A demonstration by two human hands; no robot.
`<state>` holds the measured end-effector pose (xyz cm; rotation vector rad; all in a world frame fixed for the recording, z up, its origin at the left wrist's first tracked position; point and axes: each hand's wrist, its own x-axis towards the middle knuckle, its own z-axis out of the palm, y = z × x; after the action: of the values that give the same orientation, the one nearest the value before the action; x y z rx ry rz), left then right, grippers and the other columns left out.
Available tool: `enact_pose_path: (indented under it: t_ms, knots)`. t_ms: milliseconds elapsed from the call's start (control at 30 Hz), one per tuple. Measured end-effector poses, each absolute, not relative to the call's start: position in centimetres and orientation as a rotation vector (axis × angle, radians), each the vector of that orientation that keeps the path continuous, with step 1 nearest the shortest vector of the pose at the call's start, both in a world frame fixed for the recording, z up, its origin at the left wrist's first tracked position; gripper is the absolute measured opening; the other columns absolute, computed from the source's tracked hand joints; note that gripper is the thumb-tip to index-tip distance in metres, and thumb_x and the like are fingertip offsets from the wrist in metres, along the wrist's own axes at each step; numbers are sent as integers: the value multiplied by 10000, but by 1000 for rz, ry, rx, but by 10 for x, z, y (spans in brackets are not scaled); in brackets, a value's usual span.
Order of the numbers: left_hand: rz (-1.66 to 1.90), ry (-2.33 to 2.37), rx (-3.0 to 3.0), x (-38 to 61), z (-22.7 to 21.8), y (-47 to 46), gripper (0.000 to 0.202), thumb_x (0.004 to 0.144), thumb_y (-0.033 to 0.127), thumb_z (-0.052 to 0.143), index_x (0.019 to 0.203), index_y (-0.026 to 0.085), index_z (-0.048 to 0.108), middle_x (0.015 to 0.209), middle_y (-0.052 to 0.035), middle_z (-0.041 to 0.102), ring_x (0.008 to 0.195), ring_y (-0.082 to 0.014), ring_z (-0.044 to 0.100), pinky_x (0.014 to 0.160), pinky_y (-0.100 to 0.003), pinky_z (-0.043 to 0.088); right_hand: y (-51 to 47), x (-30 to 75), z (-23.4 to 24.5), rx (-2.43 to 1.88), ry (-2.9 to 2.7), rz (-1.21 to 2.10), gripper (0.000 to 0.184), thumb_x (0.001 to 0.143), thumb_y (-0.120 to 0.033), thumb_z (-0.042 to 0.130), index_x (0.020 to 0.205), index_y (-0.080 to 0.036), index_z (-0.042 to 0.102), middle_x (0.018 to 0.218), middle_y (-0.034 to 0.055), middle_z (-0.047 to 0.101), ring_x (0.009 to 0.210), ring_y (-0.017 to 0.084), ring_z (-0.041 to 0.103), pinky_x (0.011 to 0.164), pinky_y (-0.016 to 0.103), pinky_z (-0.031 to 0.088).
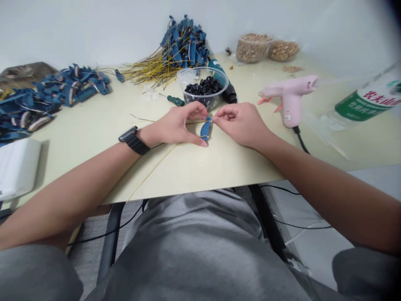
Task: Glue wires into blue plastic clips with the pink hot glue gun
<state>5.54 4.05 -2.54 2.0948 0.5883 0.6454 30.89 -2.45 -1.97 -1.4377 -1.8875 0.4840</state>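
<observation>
A small curved blue piece (205, 128) with metal fittings at its ends stands between the thumb and fingers of my left hand (178, 125). From it, thin yellow-and-black wires (153, 167) run left under that hand and across the table, one reaching past the front edge. My right hand (239, 123) is closed in a pinch at the piece's upper right side, where a small shiny wire end shows at the fingertips. The exact grip there is partly hidden by the fingers.
Behind my hands stands a clear tub (203, 94) of small black parts, with a green screwdriver (175, 100) and a teal-and-black tool (230, 90) beside it. Blue wired pieces (184, 42) are heaped behind. A pink glue gun (291, 98) and bottle (366, 102) stand right.
</observation>
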Motion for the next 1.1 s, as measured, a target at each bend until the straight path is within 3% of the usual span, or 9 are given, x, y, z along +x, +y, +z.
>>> enact_pose_path:
  t_ms: [267,500,833,1100]
  knots:
    - [636,616,2085,56,-23,39,958,507,607,1132,1251,240,653,1472,-163,779,1473,-407,722,1325,-590,525,-21,309,-22,-1363,-1924,500,121,927,-269,771,857,-206,847,694,15,718,665,186,584,663,366,403]
    - [605,630,2068,56,-20,39,990,478,626,1140,1257,247,660,1475,-156,770,1484,-412,713,1322,-583,521,-16,311,-26,-1336,-1868,679,99,901,-281,782,827,-216,796,734,37,750,657,185,605,614,344,427]
    - [613,596,2046,56,-22,39,967,498,560,1150,1267,235,662,1478,-156,762,1476,-393,714,1316,-560,528,-19,309,-26,-1289,-1863,672,75,863,-253,776,793,-238,754,728,35,733,681,193,609,617,341,441]
    - [631,583,2091,58,-19,37,842,526,636,1123,1111,227,677,1259,-97,791,1298,-326,746,1295,-555,528,-22,308,-23,-1289,-1871,685,61,857,-199,731,804,-227,741,723,19,715,665,180,588,628,338,421]
